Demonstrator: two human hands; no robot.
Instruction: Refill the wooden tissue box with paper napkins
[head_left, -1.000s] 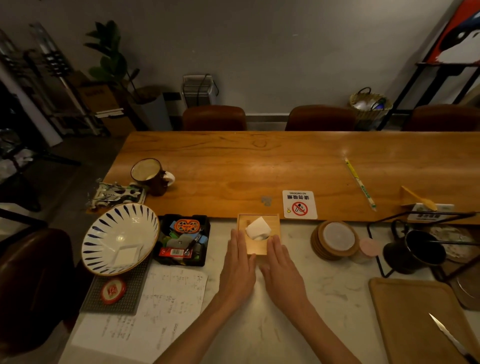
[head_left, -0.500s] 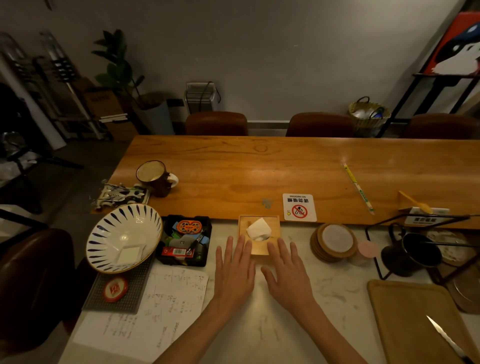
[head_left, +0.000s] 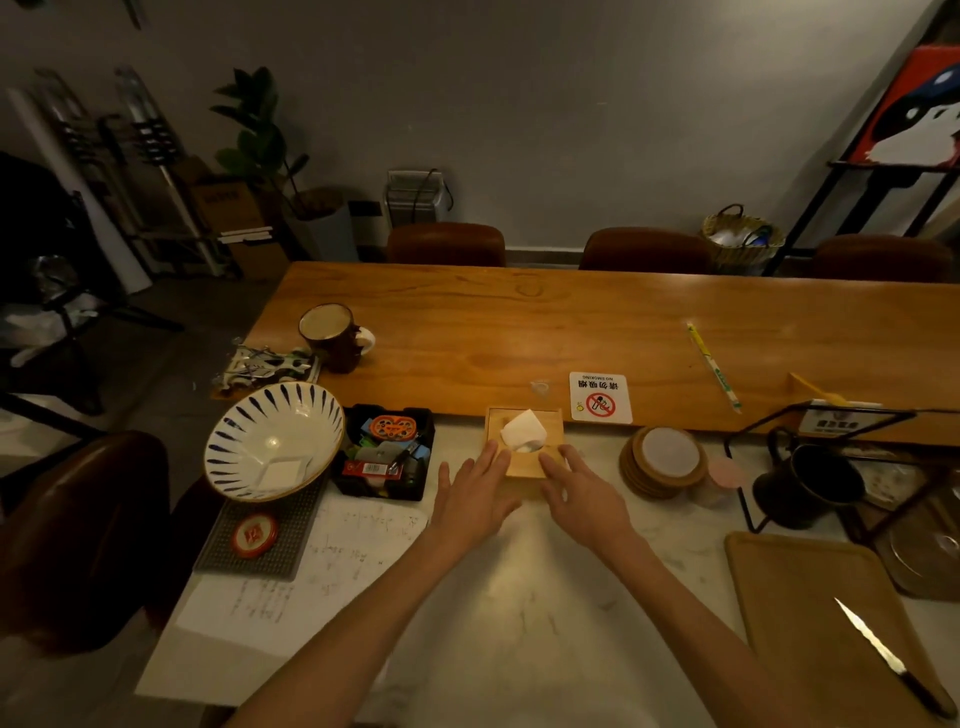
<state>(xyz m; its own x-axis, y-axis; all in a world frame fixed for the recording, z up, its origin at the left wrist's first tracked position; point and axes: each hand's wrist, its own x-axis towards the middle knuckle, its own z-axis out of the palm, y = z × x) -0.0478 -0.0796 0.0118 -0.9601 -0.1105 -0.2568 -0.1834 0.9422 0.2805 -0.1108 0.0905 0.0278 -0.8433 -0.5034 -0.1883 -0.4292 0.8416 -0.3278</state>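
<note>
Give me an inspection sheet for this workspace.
Surface: pale stone counter meeting a long wooden table.
Job's things: wooden tissue box, white napkin poking from its round hole.
Clutter: striped bowl, black tray of small items, coaster stack, mug, knife on board.
Hands: left hand and right hand open, fingertips at the box's near edge.
Cables: nothing seen on the counter.
Surroundings: brown chairs, potted plant, wicker basket.

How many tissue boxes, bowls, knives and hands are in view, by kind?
Square wooden tissue box, white paper napkin poking out: 1
White bowl with blue stripes: 1
Steel-bladed knife: 1
Bare hands, left hand and right hand: 2
Total: 5
</note>
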